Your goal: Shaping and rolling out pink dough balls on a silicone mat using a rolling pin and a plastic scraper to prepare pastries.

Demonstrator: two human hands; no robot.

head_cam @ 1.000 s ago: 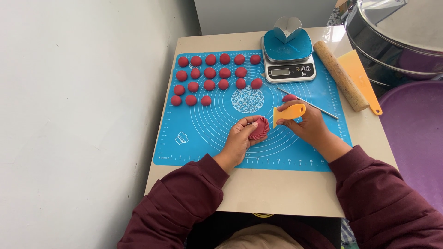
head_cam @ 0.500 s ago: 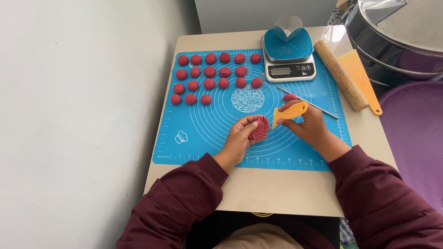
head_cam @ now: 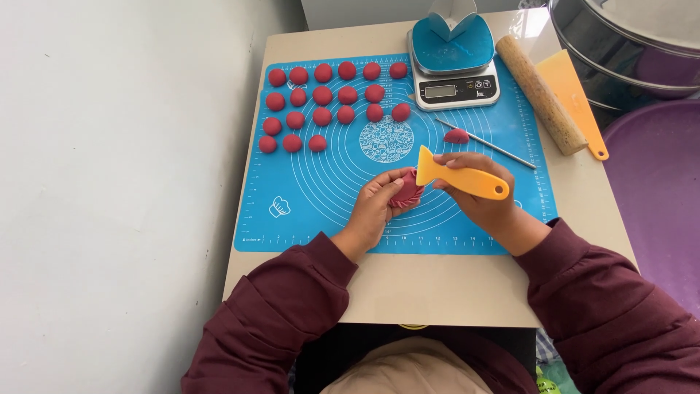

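My left hand (head_cam: pixel 378 206) cups a flattened red dough disc (head_cam: pixel 406 191) near the middle of the blue silicone mat (head_cam: pixel 306 182), fingers curled round its near and left edge. My right hand (head_cam: pixel 477 195) is closed on the handle of a small yellow plastic scraper (head_cam: pixel 456 176), blade end pointing left and touching the disc's right rim. The disc shows radial cuts or ridges along the edge; how many, and whether they run all the way round, I cannot tell, since my fingers hide part of it.

Count on the mat, far left: about twenty red dough balls (head_cam: pixel 322 95) in four rows, round and smooth, none flattened or scored. One more small red piece (head_cam: pixel 456 136) lies to the right of the printed centre circle, beside a thin metal rod (head_cam: pixel 487 144).

Judgement on progress: early. I see no finished scored pieces set aside anywhere on the mat or table (head_cam: pixel 437 284), so the disc in hand looks to be the first, or else finished ones lie out of view. The edge-marking of this disc appears partly done. All the balls remain to be worked.

Other items, untouched: digital scale (head_cam: pixel 456 80) with a blue folded holder on top, far centre; wooden rolling pin (head_cam: pixel 541 93) and a larger yellow scraper (head_cam: pixel 572 95) on the far right; metal steamer (head_cam: pixel 627 44) and purple basin (head_cam: pixel 660 190) off the table to the right.
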